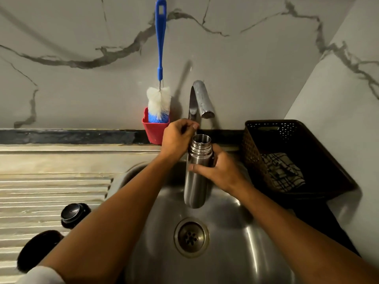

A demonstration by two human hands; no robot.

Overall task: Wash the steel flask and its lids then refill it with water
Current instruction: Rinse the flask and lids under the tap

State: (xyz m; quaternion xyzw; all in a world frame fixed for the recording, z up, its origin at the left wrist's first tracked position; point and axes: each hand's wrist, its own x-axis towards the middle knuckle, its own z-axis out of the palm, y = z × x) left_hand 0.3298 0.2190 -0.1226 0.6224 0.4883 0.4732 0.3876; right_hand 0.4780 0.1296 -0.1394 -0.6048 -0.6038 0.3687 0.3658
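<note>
Lying nearest on the ribbed steel draining surface (51, 187), a small round black lid (74, 214) and a larger black cap (39, 249) are seen beside the stainless-steel sink basin (235, 232). Over it the open-mouthed cylindrical steel flask (194, 187) is held upright, the grip of the right hand (221, 171) being clamped round its upper body. Just beyond, the left hand (177, 138) is curled by the grey metal tap (202, 99), though whether its grip is closed on anything cannot be told.
</note>
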